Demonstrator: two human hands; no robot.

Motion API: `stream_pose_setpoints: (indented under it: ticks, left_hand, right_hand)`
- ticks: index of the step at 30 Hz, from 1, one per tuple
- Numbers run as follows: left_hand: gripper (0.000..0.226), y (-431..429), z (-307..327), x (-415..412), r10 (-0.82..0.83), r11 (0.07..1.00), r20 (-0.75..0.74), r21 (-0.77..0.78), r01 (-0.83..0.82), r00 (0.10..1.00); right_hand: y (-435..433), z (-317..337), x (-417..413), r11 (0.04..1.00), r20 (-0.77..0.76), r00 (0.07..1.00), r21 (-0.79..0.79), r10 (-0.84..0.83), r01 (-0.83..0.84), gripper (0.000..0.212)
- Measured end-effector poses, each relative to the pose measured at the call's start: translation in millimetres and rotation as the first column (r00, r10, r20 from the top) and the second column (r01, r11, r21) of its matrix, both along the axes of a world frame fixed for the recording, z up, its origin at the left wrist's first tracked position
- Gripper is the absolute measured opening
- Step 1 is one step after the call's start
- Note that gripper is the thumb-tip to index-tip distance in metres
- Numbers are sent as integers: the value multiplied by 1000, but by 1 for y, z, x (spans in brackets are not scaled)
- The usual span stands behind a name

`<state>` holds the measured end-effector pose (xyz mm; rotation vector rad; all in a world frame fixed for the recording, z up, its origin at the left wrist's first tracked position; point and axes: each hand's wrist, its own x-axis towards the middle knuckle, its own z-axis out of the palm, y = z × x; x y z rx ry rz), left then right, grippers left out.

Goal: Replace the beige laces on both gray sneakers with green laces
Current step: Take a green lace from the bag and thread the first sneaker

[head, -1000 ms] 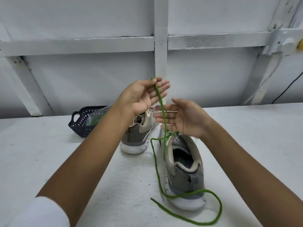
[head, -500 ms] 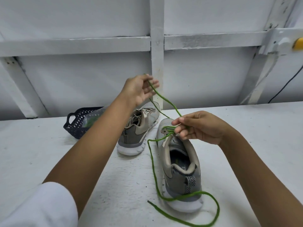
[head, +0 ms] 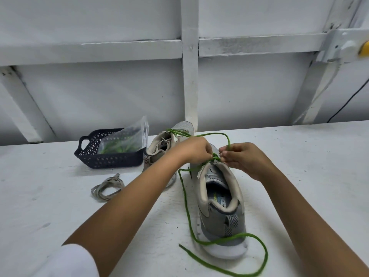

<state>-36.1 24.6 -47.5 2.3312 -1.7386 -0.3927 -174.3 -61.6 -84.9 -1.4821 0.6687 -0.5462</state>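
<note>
A gray sneaker (head: 219,212) stands heel toward me on the white table, threaded with a green lace (head: 185,198) whose long free end curls round its heel. My left hand (head: 194,149) and my right hand (head: 242,158) both pinch the lace over the shoe's top eyelets, fingertips nearly touching. A loop of the lace arcs up behind my hands. The second gray sneaker (head: 159,146) stands behind to the left, partly hidden by my left forearm, beige lace still in it.
A beige lace (head: 107,186) lies coiled on the table (head: 50,196) to the left. A dark mesh basket (head: 107,154) behind it holds a clear bag (head: 127,140) of green laces. A white framed wall closes off the back.
My left hand has come down from head height to the shoe's tongue. Both hands now pinch the lace at the eyelets. The view has tilted lower.
</note>
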Motion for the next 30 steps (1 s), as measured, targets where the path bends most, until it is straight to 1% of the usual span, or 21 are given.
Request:
stream_pose_setpoints:
  ticks: [3,8,13,15,18,21,26,30]
  left_hand:
    - [24,-5,-10,-1,29,999,-58,23,-28,998]
    - [20,-10,-22,-4,109,992,-174,-41,-118,979]
    - [16,-9,-37,-5,175,971,-325,-101,-219,929]
    - [14,-8,-41,-6,192,961,-363,-119,-249,912]
    - [16,-7,-45,-7,195,955,-373,-137,-262,907]
    - [18,-6,-48,-8,198,947,-418,-152,-283,887]
    - [16,-1,-48,-11,191,937,-465,-176,-301,864]
    - [17,0,-48,-12,195,931,-487,-182,-318,851]
  right_hand:
    - [1,-5,-1,999,-11,1000,-22,-28,28,13]
    - [5,-14,2,989,-71,994,-128,-88,78,14]
    - [7,-26,7,955,-15,971,-185,-237,231,8]
    - [6,-31,8,940,-13,961,-212,-276,267,7]
    - [4,-34,10,931,-27,958,-247,-284,269,8]
    - [4,-36,11,918,-25,955,-285,-295,276,9]
    - [6,-33,9,933,15,965,-251,-262,258,7]
    - [6,-32,8,936,30,970,-256,-241,241,7]
